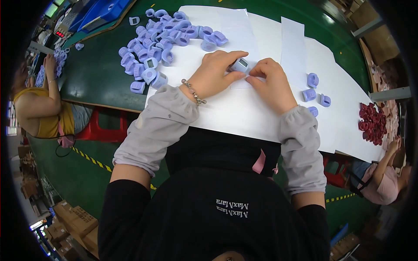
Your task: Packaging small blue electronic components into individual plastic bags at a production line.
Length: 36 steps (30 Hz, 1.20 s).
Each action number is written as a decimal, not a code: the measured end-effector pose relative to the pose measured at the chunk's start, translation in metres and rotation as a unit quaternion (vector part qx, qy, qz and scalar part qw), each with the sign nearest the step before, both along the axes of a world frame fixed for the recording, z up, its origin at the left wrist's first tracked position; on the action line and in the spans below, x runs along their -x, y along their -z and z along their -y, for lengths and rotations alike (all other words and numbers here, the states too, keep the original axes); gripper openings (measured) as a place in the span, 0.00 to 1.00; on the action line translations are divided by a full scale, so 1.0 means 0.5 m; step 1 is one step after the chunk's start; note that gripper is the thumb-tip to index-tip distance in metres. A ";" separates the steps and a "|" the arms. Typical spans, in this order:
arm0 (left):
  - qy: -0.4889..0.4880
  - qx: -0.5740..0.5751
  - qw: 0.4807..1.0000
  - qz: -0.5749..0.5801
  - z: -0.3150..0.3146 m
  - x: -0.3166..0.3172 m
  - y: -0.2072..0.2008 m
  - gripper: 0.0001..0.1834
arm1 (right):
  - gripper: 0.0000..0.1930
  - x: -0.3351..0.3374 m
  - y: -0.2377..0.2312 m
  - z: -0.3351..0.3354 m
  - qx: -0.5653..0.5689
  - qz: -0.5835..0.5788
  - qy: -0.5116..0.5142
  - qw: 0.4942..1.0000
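Lilac device (239, 65) being pinched by the left hand (212, 75).

Between left thumb and forefinger the device is being gripped, at that hand's two o'clock; its long axis is being partly hidden and cannot be told. From the right hand (273, 83) it is being seen at ten o'clock, just beyond the bunched fingertips; whether anything is being gripped there cannot be told. White paper (244, 108) is being overhung by both; a lilac pile (150, 43) is being seen at ten o'clock, a red pile (372, 124) at four.

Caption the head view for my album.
Left fingers hold a lavender device, right fingers close by; lavender pieces lie heaped beyond, at left.
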<state>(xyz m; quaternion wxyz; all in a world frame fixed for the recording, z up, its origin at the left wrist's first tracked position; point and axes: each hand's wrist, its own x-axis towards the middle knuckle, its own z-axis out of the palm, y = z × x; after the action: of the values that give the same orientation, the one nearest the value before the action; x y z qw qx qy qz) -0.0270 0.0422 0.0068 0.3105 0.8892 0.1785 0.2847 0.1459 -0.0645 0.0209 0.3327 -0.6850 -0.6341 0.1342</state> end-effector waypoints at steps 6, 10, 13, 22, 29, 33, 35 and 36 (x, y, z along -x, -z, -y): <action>-0.009 0.042 0.999 -0.012 -0.001 0.002 -0.008 0.27 | 0.05 -0.014 -0.018 -0.018 0.115 -0.050 -0.007 0.992; -0.033 0.097 0.994 0.037 -0.001 0.003 -0.009 0.27 | 0.03 -0.015 -0.022 0.010 -0.008 -0.176 -0.047 0.983; -0.005 0.153 0.987 0.053 0.011 0.000 -0.017 0.28 | 0.02 -0.013 -0.026 0.015 -0.089 -0.250 -0.058 0.962; 0.020 0.111 0.986 0.122 0.021 -0.008 -0.023 0.26 | 0.02 0.013 -0.025 0.006 -0.088 -0.274 -0.068 0.955; 0.024 0.101 0.989 0.104 0.019 -0.006 -0.022 0.24 | 0.02 0.018 -0.030 0.010 -0.095 -0.323 -0.041 0.941; -0.001 0.120 0.990 0.068 0.014 0.003 -0.025 0.25 | 0.02 -0.005 -0.036 0.015 -0.128 -0.325 -0.022 0.937; -0.015 0.121 0.988 0.089 0.009 0.001 -0.015 0.24 | 0.03 -0.030 -0.056 0.026 0.059 -0.322 0.004 0.945; -0.029 0.123 0.986 0.110 0.007 0.000 -0.011 0.23 | 0.03 -0.033 -0.051 0.028 0.058 -0.322 0.003 0.945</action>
<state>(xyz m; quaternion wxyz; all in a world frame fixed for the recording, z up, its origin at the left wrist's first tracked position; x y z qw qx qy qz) -0.0268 0.0388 0.0126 0.4267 0.8021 0.2020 0.3658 0.1626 -0.0784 0.0463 0.4797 -0.6250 -0.4820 0.3833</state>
